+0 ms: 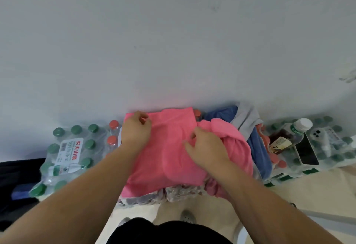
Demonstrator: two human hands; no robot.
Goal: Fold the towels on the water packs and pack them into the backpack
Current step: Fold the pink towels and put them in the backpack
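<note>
A pink towel (169,147) lies spread over the middle water pack against the wall. My left hand (135,130) pinches its far left corner. My right hand (205,147) grips the cloth near the towel's right side, where a second bunched pink towel (235,139) lies. Behind and to the right are a blue towel (258,147) and a grey towel (244,116) in a loose heap. A dark bag (13,178), perhaps the backpack, sits at the far left edge, mostly out of view.
A shrink-wrapped water pack with green caps (63,157) stands at the left, and another (331,147) at the right carries a loose bottle (296,130), a small brown bottle (279,141) and a dark phone (308,151). A pale wall rises directly behind.
</note>
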